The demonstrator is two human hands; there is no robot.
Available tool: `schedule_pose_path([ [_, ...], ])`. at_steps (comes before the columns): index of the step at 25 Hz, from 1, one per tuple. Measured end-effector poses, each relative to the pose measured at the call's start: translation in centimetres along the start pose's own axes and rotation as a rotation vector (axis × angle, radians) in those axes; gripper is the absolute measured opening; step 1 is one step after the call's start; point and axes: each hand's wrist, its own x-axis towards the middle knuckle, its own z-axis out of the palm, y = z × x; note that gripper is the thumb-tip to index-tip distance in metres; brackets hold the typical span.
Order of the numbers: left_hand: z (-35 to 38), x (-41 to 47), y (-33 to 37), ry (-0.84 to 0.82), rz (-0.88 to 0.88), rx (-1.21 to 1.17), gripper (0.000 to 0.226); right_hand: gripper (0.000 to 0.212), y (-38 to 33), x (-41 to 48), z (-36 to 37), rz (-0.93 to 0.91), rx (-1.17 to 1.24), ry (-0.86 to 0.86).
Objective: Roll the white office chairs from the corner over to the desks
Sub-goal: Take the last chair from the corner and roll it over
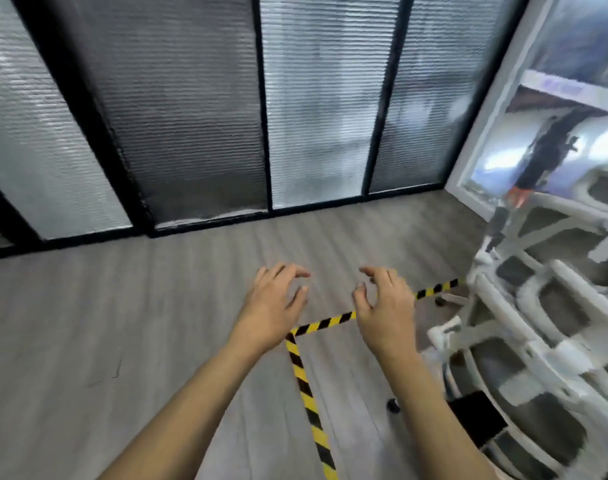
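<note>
Left grip (pixel 275 306) and right grip (pixel 382 308) hover side by side, fingers loosely curled, grasping nothing. Below them yellow-black floor tape (pixel 305 386) turns a corner. The white office chairs (pixel 503 311) stand just right of the right grip, untouched.

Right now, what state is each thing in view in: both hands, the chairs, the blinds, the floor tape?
left hand: fingers loosely curled, holding nothing, over the floor.
right hand: the same, holding nothing, apart from the chairs.
white office chairs: upright, bunched together at the right, untouched; blurred.
blinds: lowered behind the glass.
hazard tape: flat on the floor, forming a corner.
</note>
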Motion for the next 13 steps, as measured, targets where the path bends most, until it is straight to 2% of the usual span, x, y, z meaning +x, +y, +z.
schedule_pose_path([
  [3,-9.9,-3.8,-9.2,0.143,-0.114,0.029,0.021,0.023,-11.4,0.3,8.5,-0.144,0.118,-0.057],
  [9,-30.5,-14.0,-28.3,0.339,-0.307,0.17,0.035,0.024,-37.9,-4.2,26.8,-0.319,0.394,-0.264],
  [13,-41.8,-20.0,-39.6,0.437,-0.443,0.23,0.028,0.025,-53.3,-7.4,36.5,-0.404,0.484,-0.414],
])
